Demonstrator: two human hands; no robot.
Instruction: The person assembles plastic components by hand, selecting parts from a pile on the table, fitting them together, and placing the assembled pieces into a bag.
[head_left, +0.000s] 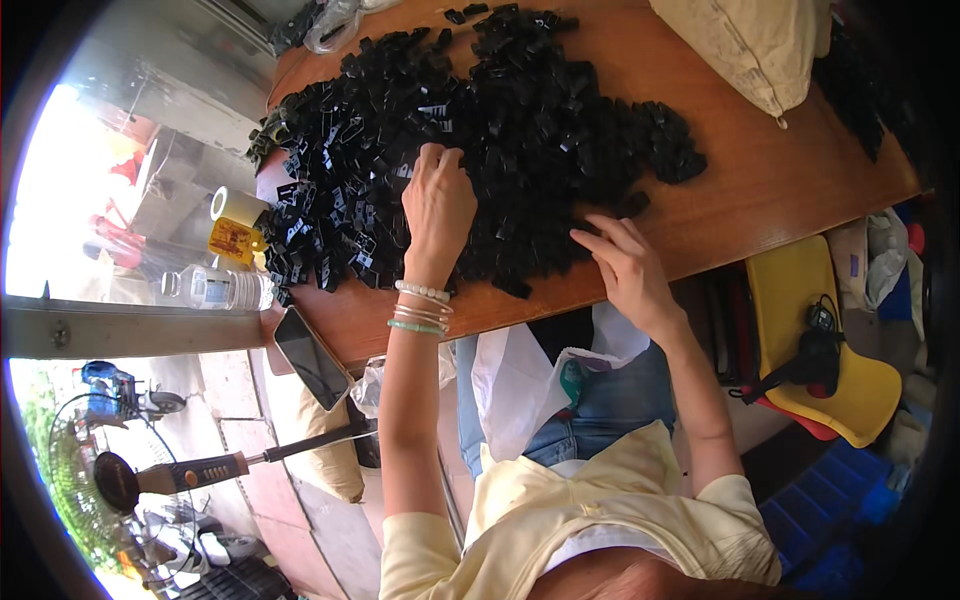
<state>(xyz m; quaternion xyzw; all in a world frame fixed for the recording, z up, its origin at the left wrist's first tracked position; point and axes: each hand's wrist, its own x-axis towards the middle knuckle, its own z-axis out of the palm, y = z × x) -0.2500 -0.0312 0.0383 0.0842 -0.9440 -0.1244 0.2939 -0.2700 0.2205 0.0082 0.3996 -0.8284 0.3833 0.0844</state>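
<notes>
A wide heap of small black plastic pieces [530, 130] covers much of the brown wooden table [740, 215]. My left hand [438, 205], with several bracelets at its wrist, reaches over the heap's middle. Its fingers curl down among the pieces, and whatever they pinch is hidden beneath them. At the near right edge of the heap is my right hand [632, 268], its fingers apart and pointing toward the pieces, with nothing seen in them. Across my lap, below the table's front edge, lies a white plastic bag [515, 385].
A cream sack [755, 50] lies at the far right. At the left edge are a clear bottle [222, 288], a tape roll [238, 206], a yellow container [235, 241] and a phone [312, 358]. A fan [120, 480] stands lower left, a yellow chair [850, 385] right.
</notes>
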